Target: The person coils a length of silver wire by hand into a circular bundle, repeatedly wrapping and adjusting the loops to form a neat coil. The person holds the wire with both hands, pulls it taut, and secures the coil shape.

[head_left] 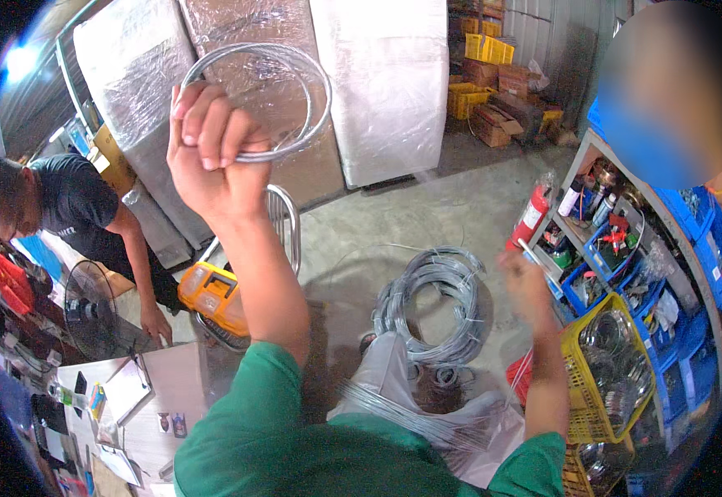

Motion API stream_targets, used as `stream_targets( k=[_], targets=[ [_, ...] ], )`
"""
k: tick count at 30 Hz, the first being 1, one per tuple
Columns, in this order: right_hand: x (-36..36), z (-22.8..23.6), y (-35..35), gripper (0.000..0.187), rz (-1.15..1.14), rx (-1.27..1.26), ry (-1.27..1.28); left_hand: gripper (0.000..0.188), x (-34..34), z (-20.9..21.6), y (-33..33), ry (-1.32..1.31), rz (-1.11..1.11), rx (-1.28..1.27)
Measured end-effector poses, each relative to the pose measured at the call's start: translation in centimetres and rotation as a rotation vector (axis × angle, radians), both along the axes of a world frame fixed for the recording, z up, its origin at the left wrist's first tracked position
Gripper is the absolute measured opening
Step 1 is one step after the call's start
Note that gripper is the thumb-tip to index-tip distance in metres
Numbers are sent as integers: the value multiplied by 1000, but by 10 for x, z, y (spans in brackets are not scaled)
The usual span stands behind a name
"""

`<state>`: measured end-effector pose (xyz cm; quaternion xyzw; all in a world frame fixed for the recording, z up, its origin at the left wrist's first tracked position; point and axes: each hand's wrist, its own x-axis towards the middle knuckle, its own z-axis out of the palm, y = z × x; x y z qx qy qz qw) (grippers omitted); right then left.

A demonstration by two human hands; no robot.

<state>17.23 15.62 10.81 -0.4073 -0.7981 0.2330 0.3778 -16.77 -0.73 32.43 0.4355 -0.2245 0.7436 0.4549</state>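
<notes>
My left hand (216,145) is raised at the upper left, its fingers wrapped round a looped coil of grey steel wire rope (321,83). Out to the right, my right hand (525,282) is smeared by motion, so its grip cannot be made out. Across my lap lies a bundle of similar wire strands (419,418). On the floor in front of my knees rests a larger coil of grey wire rope (390,311), bound in places. Small rings of wire (445,377) lie just nearer to me.
Yellow baskets (574,377) of shiny coils and a shelf with blue bins (584,290) stand at my right, near a red fire extinguisher (531,217). A co-worker (83,203) leans over a table (174,373) at left, beside a yellow-orange case (209,291). Wrapped tall packages (381,91) stand ahead.
</notes>
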Motion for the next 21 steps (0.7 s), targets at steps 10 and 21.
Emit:
stream_targets(
  k=[10,21],
  targets=[
    [-12,35,-128,24,503,9,-243,43,73,-168,50,878,1199,-440],
    [31,-47,-99,49,625,-419,-824,43,81,-203,19,264,-167,-902]
  ],
)
